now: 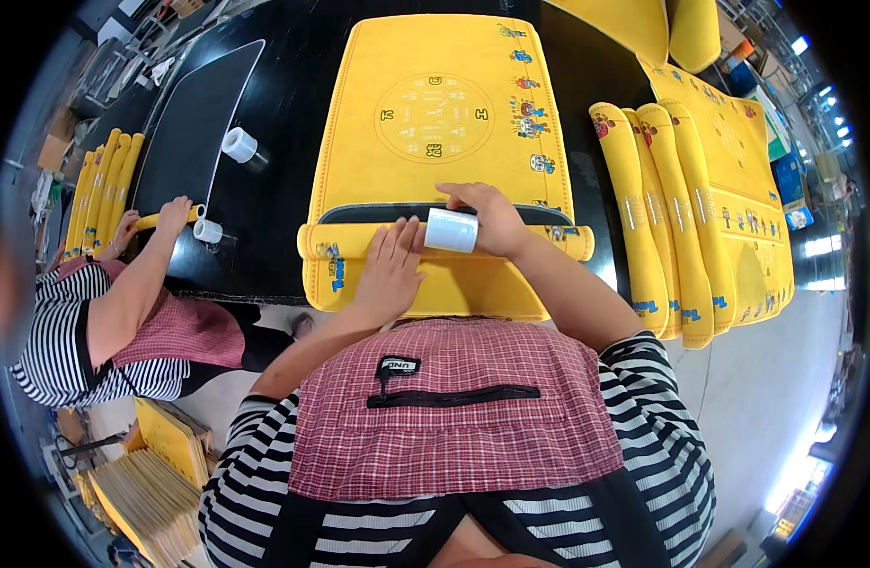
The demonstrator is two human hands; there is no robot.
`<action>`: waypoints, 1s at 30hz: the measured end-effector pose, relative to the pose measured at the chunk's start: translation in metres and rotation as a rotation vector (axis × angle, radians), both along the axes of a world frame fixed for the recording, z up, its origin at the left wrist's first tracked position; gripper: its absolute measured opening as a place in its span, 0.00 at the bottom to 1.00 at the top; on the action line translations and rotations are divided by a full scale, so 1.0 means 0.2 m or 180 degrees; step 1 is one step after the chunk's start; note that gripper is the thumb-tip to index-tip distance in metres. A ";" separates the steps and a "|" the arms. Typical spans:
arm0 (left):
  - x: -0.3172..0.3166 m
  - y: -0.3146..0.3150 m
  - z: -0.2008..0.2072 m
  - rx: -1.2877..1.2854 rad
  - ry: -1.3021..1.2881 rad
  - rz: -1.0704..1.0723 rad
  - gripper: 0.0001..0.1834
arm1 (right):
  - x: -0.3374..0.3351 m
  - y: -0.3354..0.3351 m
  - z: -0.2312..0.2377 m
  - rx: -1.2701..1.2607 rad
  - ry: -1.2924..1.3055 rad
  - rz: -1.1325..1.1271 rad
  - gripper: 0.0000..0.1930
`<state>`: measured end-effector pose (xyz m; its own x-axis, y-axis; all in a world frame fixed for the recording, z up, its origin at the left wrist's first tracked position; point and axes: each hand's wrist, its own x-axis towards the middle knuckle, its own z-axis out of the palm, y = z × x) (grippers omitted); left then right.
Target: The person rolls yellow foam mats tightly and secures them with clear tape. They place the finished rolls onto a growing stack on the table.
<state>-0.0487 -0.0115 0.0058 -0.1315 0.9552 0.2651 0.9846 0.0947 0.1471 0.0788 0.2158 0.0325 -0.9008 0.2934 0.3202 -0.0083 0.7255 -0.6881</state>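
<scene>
A yellow printed mat (444, 104) lies on the black table (293, 85), its near end rolled into a tube (549, 241) with the black underside showing. My left hand (390, 267) lies flat on the roll, fingers spread. My right hand (480, 216) rests on the roll's top and holds a white roll of clear tape (451, 230) against it. A second yellow mat edge (435, 289) hangs over the table's near edge below the roll.
Several rolled yellow mats (657, 218) lie to the right beside flat ones (738, 161). At the left a co-worker's hands (160, 220) roll a mat; tape rolls (238, 144) (208, 230) and finished rolls (99, 189) sit nearby. Stacked yellow mats (151, 478) lie on the floor, lower left.
</scene>
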 end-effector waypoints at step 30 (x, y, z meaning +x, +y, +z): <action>-0.72 0.79 -0.02 -0.0049 0.0384 -0.0217 0.32 | -0.58 0.62 -0.07 -0.0199 -0.0466 -0.0397 0.15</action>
